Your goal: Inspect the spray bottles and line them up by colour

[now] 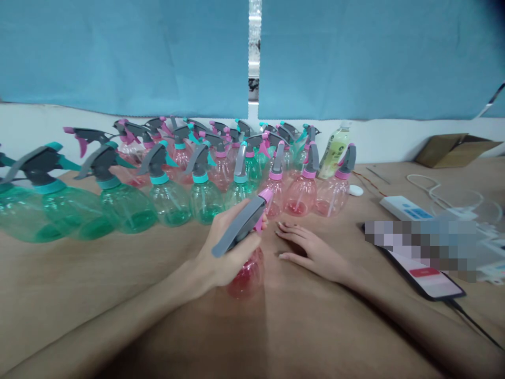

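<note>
My left hand [232, 242] is wrapped round the neck of a pink spray bottle [246, 276], just below its grey and pink trigger head. The bottle stands on the wooden table, and its collar is hidden by my fingers. To the right of it, my right hand [303, 245] lies palm down on the tabletop with its fingers spread and nothing in them. Beyond my hands is a front row of spray bottles, green ones such as this green spray bottle [171, 202] on the left and a few pink ones, like this pink spray bottle [300, 195], on the right.
More spray bottles crowd behind the front row. A drink bottle [335, 150] leans among them. On the right are a phone [430, 279] on a cable, a white power strip [406, 209], a small white oval object [355, 190] and a cardboard box [453, 150].
</note>
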`<move>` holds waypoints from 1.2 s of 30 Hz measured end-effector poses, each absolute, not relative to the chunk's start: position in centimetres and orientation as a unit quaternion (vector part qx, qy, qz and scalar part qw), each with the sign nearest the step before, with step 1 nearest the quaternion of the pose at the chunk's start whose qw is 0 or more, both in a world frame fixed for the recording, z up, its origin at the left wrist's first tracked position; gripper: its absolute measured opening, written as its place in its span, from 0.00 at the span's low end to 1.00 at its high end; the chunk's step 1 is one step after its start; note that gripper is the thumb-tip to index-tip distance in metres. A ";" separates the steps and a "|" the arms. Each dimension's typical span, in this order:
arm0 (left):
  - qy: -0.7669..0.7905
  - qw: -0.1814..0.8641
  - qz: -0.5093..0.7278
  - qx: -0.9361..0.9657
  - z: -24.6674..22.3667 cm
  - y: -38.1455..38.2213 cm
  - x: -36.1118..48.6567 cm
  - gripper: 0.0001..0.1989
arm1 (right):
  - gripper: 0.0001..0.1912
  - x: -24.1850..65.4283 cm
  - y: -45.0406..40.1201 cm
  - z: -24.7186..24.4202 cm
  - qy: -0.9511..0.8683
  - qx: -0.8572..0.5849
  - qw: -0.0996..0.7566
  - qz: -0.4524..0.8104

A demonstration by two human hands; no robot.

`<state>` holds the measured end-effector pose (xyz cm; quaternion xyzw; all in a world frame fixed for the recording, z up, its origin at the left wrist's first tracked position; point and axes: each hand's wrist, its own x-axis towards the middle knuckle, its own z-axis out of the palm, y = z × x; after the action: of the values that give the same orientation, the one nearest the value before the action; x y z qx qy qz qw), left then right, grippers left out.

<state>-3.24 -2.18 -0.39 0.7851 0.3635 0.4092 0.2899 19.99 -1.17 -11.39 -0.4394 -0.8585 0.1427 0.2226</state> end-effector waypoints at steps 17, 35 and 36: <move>0.385 0.337 0.422 0.749 -1.4 -2.3 -2.8 0.08 | 0.30 20.1 -1.1 -11.6 -0.862 -0.436 0.223 0.134; 0.369 0.340 0.434 0.748 -1.4 -2.1 -2.8 0.06 | 0.31 20.2 -1.0 -11.4 -0.865 -0.439 0.212 0.119; 0.374 0.338 0.431 0.749 -1.3 -2.1 -2.8 0.07 | 0.32 20.2 -1.0 -11.4 -0.865 -0.438 0.211 0.119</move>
<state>-2.77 -2.15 -1.28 0.7485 0.3741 0.4309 0.3378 20.17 -1.01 -11.43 -0.4384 -0.8655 0.1195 0.2107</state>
